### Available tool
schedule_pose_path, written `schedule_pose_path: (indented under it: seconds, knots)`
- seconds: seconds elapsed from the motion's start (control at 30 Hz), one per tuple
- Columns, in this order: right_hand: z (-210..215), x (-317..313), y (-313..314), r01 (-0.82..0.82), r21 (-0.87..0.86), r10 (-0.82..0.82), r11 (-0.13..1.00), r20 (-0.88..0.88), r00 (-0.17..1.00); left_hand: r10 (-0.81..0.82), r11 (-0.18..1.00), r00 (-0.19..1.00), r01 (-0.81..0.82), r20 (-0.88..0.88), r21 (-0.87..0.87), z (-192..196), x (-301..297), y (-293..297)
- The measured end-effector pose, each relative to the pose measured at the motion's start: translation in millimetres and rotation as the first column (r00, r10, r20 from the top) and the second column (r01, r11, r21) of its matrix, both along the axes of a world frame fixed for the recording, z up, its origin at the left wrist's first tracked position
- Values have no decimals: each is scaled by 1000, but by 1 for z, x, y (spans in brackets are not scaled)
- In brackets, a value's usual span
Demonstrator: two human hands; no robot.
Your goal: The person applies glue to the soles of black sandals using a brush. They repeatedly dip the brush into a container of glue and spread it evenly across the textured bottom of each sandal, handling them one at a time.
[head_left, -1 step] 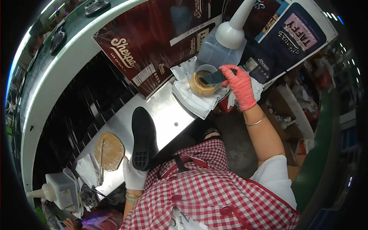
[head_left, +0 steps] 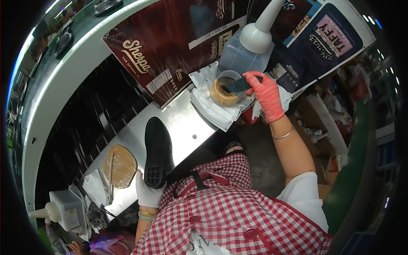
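Observation:
My left hand (head_left: 148,193), in a white glove, grips the heel end of a black shoe sole (head_left: 157,146). The sole lies lengthwise away from me, with a grid of hollows showing at its heel; some of my fingers are hidden beneath it. My right hand (head_left: 267,97), in a pinkish-red glove, pinches a dark flat-handled brush (head_left: 239,86). The brush's lower end dips into a clear plastic cup (head_left: 224,97) with tan residue around its wall. White cloths or papers (head_left: 208,108) lie under the cup.
A translucent bottle with a white nozzle (head_left: 246,55) stands behind the cup. Printed cardboard panels (head_left: 170,46) rise along the back. On the metal bench (head_left: 182,131), left of the sole, sits a tan wrapped pad (head_left: 121,168) with a thin stick. Another nozzle bottle (head_left: 66,212) is at lower left.
The sole and my left hand have shifted very slightly to the left and away from me. My right hand and the brush stay nearly in place at the cup.

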State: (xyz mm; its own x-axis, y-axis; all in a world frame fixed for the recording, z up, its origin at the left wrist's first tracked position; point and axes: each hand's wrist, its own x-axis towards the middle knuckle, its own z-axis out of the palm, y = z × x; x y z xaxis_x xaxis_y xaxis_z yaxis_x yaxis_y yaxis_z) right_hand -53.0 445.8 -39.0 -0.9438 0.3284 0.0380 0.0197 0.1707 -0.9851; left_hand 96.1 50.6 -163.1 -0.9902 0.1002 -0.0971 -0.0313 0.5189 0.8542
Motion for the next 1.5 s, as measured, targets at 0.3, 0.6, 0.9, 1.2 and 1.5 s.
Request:
schedule_pose_path:
  seconds: [0.3,0.6,0.9,1.2,1.5]
  knots:
    - [-22,-3,19,-61,-97,68,993,76,995,-220,22,850,-487,479,873,13,-33,34]
    - [4,65,-120,-302,-497,337,814,-19,941,-103,17,913,-396,395,918,30,-27,35]
    - [0,70,-181,-399,-498,442,770,-34,896,-152,17,938,-312,311,950,57,-17,38]
    - [7,80,-182,-435,-415,485,799,15,875,-139,35,949,-281,283,959,63,-26,39]
    - [9,98,-195,-439,-383,478,813,8,878,-39,-38,967,-253,252,967,77,-42,38]
